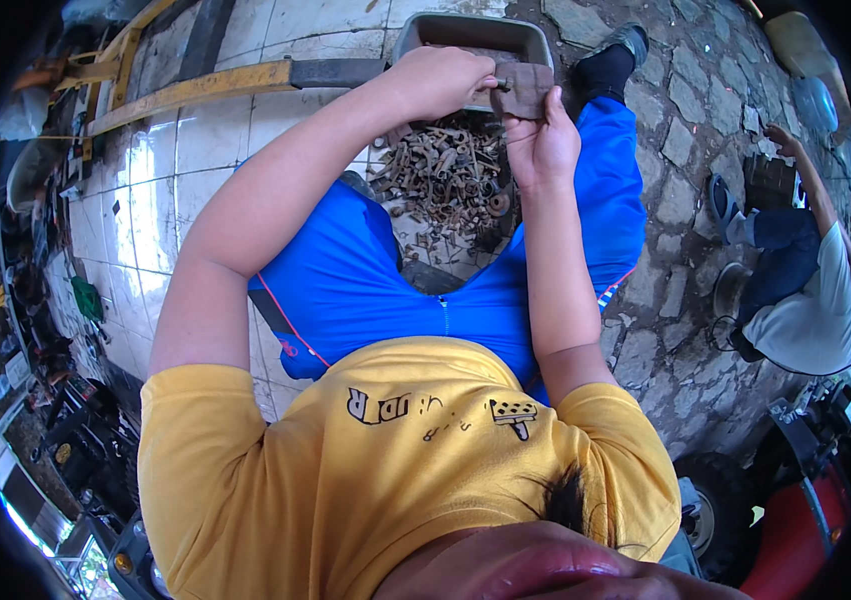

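My left hand (445,80) is closed in a pinch on a small metal bolt (501,84); most of it is hidden by my fingers. The bolt is against or just over a flat, square, brownish-grey piece (527,95); I cannot tell if it is cloth or sandpaper. My right hand (545,145) grips that piece from below, thumb along its right edge. Behind both hands stands a grey plastic tub (525,38). Under them, between my legs, lies a heap of rusty bolts, nuts and other small metal parts (440,170).
A long yellow metal bar (195,97) with a dark end runs over the white tiles toward the tub. On the stone paving at right another person (810,290) sits, arm stretched out. A red vehicle (800,530) with a black tyre (715,500) stands at lower right.
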Motion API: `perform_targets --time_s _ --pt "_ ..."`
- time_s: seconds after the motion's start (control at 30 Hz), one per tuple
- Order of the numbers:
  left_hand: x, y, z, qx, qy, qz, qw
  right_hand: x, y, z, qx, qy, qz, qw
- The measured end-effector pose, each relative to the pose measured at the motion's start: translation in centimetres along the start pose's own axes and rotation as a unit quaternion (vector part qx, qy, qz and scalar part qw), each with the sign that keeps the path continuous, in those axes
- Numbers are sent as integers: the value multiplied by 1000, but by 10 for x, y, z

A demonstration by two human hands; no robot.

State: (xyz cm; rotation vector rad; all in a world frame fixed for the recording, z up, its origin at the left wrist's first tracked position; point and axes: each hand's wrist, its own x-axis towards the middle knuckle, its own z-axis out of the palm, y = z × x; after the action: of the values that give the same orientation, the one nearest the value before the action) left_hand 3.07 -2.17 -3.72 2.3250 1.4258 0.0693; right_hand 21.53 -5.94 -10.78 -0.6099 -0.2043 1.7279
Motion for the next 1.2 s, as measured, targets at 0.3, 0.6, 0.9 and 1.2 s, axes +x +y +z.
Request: perform_targets --time_s 0.3,0.6,0.9,1.2 --pt "1 -4 0 -8 -8 -3 1000 -5 2 7 -9 11 0 1000" --pt "-1 2 -4 4 26 31 999 0 -3 4 28 10 3 1000" --pt "6 -16 5 53 95 -33 993 -9 2 12 47 7 23 999" --pt "4 -9 -9 38 161 7 986 -4 -11 8 23 16 -26 999"
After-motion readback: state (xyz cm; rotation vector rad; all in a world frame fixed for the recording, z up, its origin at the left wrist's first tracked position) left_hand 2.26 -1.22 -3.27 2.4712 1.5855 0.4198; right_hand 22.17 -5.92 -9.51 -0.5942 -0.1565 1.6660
